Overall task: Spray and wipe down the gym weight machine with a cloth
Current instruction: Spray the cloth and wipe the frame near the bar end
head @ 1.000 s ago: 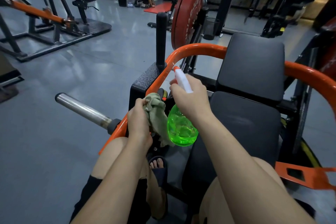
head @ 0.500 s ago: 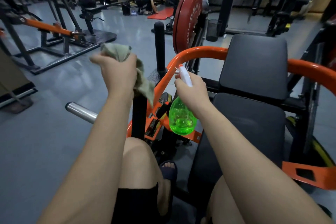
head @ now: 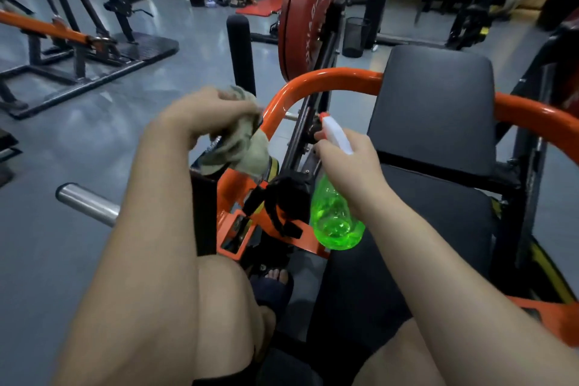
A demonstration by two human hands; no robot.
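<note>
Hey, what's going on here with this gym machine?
A person is cleaning an orange-framed weight machine. Their left hand grips a grey-green cloth at the lower end of the curved orange bar. Their right hand holds a green spray bottle, with its white nozzle aimed toward the frame beside the black seat pad. A red weight plate is loaded behind the bar.

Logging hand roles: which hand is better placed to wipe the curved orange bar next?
Likely left. The left hand grips the crumpled olive cloth beside the curved orange metal bar; the right hand holds the green plastic spray bottle.
</note>
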